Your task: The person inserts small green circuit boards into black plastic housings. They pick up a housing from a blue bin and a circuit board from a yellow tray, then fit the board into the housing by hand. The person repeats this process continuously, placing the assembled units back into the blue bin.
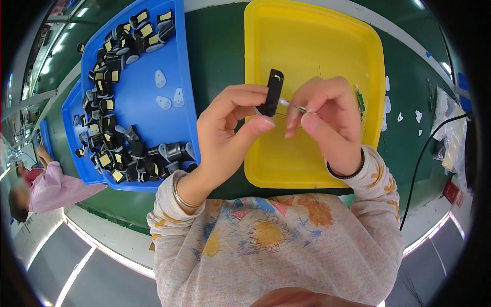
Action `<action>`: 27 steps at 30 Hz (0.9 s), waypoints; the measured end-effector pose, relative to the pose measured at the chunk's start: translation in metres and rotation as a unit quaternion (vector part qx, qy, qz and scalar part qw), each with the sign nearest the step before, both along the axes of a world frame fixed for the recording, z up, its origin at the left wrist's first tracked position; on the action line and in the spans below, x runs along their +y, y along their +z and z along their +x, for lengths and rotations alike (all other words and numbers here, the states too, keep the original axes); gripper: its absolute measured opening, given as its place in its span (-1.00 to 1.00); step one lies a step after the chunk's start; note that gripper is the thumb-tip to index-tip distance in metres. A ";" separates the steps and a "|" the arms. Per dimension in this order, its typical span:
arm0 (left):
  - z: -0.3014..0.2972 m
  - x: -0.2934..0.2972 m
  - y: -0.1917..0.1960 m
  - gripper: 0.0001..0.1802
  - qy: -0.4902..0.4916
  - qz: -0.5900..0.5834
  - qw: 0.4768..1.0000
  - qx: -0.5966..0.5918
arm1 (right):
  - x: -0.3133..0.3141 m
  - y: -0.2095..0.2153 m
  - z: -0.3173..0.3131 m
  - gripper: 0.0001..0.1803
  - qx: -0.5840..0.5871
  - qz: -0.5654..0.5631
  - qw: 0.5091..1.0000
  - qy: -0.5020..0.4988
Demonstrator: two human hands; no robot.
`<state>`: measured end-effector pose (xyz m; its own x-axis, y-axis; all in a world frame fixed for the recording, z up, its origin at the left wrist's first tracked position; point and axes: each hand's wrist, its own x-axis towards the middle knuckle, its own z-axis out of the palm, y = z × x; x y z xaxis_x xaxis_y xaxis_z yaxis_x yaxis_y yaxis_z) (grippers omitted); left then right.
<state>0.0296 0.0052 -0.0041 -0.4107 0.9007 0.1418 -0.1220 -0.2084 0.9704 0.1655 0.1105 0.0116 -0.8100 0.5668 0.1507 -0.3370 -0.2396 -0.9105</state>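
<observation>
My left hand (223, 130) grips a small black plastic housing (274, 93) between thumb and fingers, tilted upright over the yellow tray (291, 46). Close to its right side, my right hand (335, 112) pinches a thin, small part (295, 106) with a pale, clear-looking end that points at the housing. Its exact kind is too small to make out, and I cannot tell whether it touches the housing. A small green circuit board (360, 101) shows at the tray's right side, just past my right hand. Fine dark wires lie in the tray around my fingers.
On the left, a blue tray (163, 120) holds many black housings (105, 148) with grey and cream pieces, plus loose pale tabs (163, 102). Right of the yellow tray lie white scraps (400, 117), clear plastic bags (447, 123) and a black cable (417, 174). Another person (59, 187) sits far left.
</observation>
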 end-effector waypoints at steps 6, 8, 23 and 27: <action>0.003 -0.002 0.001 -0.77 0.003 -0.027 0.995 -0.096 | 0.007 0.005 0.005 -0.77 -0.065 0.389 0.912 -0.116; 0.003 -0.002 0.001 -0.76 -0.012 -0.019 0.987 -0.161 | 0.008 0.006 0.003 -0.78 -0.064 0.430 0.888 -0.152; 0.004 -0.003 0.002 -0.74 -0.018 -0.043 0.991 -0.126 | 0.014 0.000 0.002 -0.61 -0.064 0.299 0.949 -0.073; 0.006 -0.003 0.003 -0.74 -0.014 -0.041 0.989 -0.142 | 0.014 0.000 0.003 -0.61 -0.074 0.298 0.949 -0.076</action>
<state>0.0352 0.0025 -0.0013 -0.3975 0.9163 -0.0491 -0.3960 -0.1230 0.9100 0.1682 0.1247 0.0112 -0.7626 0.5295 0.3715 -0.1835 0.3737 -0.9092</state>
